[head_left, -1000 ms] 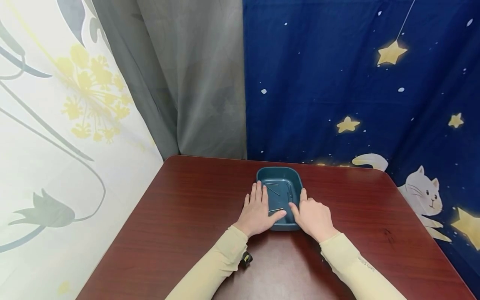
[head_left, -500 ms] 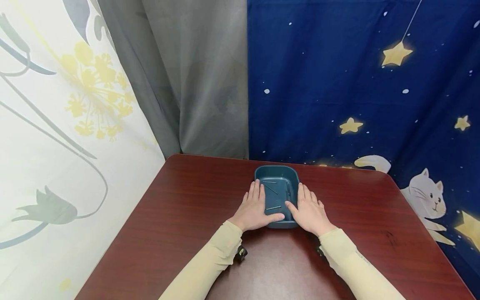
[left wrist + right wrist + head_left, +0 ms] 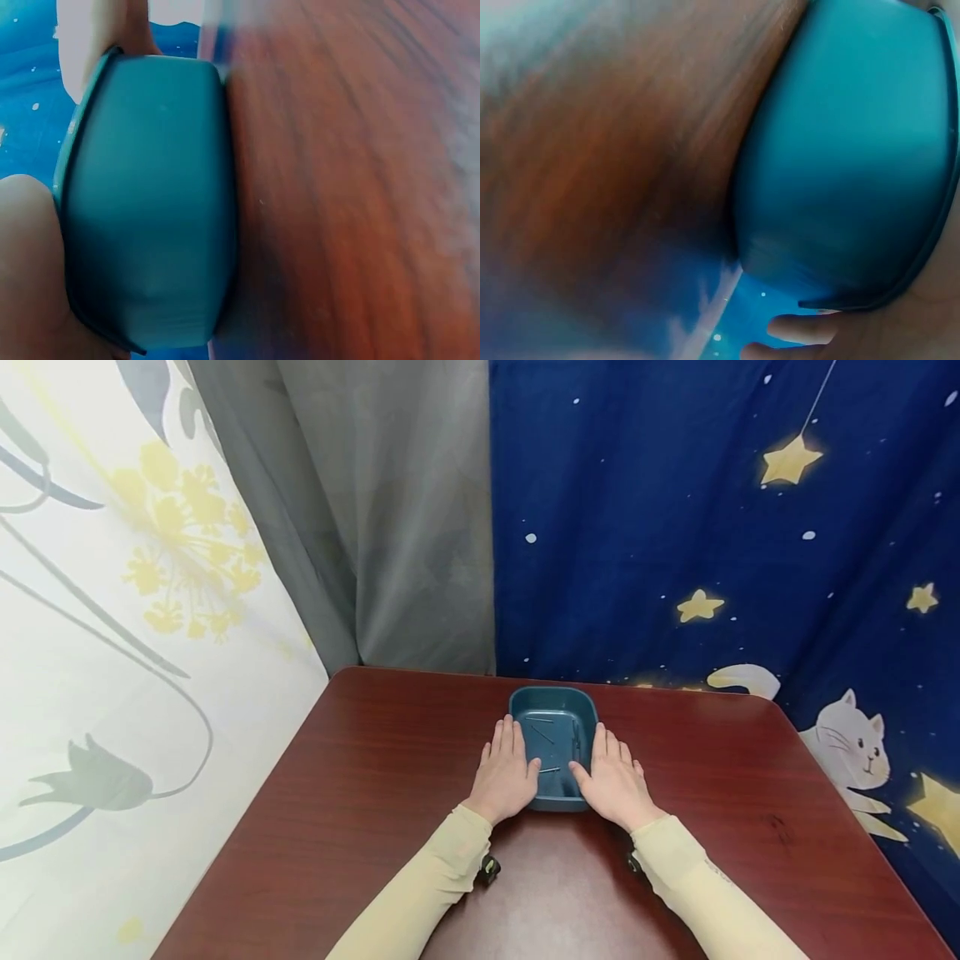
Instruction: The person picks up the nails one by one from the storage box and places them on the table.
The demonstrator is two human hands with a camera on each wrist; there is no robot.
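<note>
A dark teal rounded rectangular tray (image 3: 558, 804) stands on the table in the head view, between the two hands. Several thin, nail-like metal pieces (image 3: 550, 770) lie loose on its floor. The left hand (image 3: 506, 775) lies along the tray's left side with straight fingers, its thumb at the rim near the front. Along the right side rests the right hand (image 3: 617, 783), fingers straight and pointing away, thumb over the rim. Both wrist views show the tray's smooth outer wall (image 3: 150, 187) close up, with parts of the hands at its rim.
The reddish-brown wooden table (image 3: 375, 760) has its far edge just behind the tray. Behind it hang a grey curtain (image 3: 427, 527) and a blue star-patterned curtain (image 3: 637, 527). A white floral cloth (image 3: 150, 693) hangs at the left.
The left thumb has drawn back left from over the tray's front part to the rim. The right fingers, partly bent a second ago, now lie straight along the side.
</note>
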